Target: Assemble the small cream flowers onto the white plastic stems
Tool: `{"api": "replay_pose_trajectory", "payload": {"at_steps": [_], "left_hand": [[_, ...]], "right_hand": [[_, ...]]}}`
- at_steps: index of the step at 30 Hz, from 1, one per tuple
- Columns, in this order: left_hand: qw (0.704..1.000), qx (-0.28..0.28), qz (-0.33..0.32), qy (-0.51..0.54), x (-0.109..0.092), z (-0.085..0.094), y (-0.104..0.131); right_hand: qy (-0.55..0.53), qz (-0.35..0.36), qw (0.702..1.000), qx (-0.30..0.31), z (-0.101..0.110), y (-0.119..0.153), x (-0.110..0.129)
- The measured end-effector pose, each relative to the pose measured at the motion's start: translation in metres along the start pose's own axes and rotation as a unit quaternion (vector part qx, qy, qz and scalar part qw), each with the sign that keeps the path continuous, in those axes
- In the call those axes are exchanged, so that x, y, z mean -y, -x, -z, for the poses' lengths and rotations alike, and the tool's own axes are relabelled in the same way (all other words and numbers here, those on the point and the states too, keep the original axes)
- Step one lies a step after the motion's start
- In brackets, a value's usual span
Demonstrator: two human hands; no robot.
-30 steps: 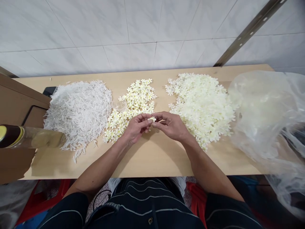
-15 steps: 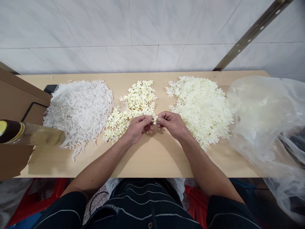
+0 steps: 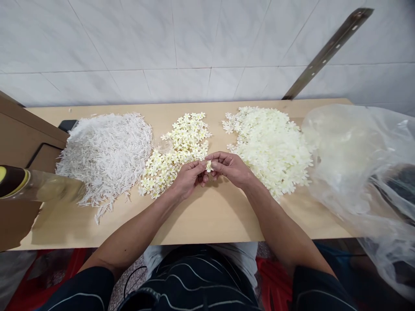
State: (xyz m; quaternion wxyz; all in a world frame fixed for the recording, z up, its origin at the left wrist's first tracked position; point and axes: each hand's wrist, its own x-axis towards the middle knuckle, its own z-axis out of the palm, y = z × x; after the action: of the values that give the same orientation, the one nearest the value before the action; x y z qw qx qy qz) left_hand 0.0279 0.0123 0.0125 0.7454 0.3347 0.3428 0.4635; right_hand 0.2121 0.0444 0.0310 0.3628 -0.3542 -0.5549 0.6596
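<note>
Between my two hands is a small cream-yellow artificial flower [image 3: 209,166], held over the front middle of the table. My left hand [image 3: 192,178] pinches it from the left, thumb and fingers pressed together. From the other side my right hand [image 3: 229,167] grips the same flower, its thumb and forefinger closed. Just beyond my left hand spreads a pile of yellow-centred flowers [image 3: 188,137]. A larger heap of pale cream blossoms [image 3: 272,144] lies to the right of my right hand. Whatever sits behind the flower in my fingers is hidden.
A heap of thin white stem-like pieces [image 3: 106,151] is on the left of the wooden table [image 3: 207,220]. Beside it are a clear bottle [image 3: 48,185] and a cardboard box [image 3: 29,129]. A plastic bag [image 3: 350,151] drapes over the right end.
The flower between my fingers now faces me more upright. Both hands stay pinched together in nearly the same place, and the camera view has shifted slightly.
</note>
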Motion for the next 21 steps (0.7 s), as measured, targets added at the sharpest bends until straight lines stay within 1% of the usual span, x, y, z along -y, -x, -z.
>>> {"api": "replay_pose_trajectory", "payload": {"at_steps": [2, 4, 5, 8, 11, 13, 15, 17, 19, 21], "left_hand": [[1.000, -0.015, -0.001, 0.003, 0.0017, -0.0015, 0.0000], [0.999, -0.046, -0.006, 0.014, 0.0036, -0.0020, -0.0005], [0.998, -0.063, -0.009, 0.022, 0.0044, -0.0019, -0.0009], [0.995, -0.089, -0.012, 0.032, 0.0061, -0.0007, -0.0019], [0.996, -0.087, -0.015, 0.014, 0.0057, -0.0006, -0.0014], [0.996, -0.091, -0.023, -0.005, 0.0044, -0.0022, 0.0001], [0.995, -0.092, -0.032, -0.015, 0.0028, -0.0048, 0.0020], [0.995, -0.086, -0.036, -0.017, 0.0017, -0.0069, 0.0032], [0.995, -0.085, -0.037, -0.020, 0.0018, -0.0073, 0.0031], [0.994, -0.096, -0.043, -0.026, 0.0033, -0.0057, 0.0016]], "right_hand": [[0.036, 0.009, 0.999, 0.003, -0.0007, 0.0015, 0.0015], [0.107, 0.042, 0.993, -0.019, -0.0025, 0.0023, 0.0019], [0.155, 0.065, 0.985, -0.037, -0.0036, 0.0024, 0.0018], [0.299, 0.140, 0.941, -0.076, -0.0064, 0.0023, 0.0007], [0.380, 0.193, 0.901, -0.083, -0.0068, 0.0029, -0.0002], [0.414, 0.217, 0.880, -0.085, -0.0056, 0.0037, -0.0004], [0.434, 0.234, 0.865, -0.093, -0.0036, 0.0042, -0.0007], [0.438, 0.241, 0.860, -0.105, -0.0014, 0.0041, -0.0018], [0.434, 0.242, 0.860, -0.111, 0.0002, 0.0034, -0.0037], [0.429, 0.244, 0.863, -0.110, 0.0007, 0.0023, -0.0064]]}}
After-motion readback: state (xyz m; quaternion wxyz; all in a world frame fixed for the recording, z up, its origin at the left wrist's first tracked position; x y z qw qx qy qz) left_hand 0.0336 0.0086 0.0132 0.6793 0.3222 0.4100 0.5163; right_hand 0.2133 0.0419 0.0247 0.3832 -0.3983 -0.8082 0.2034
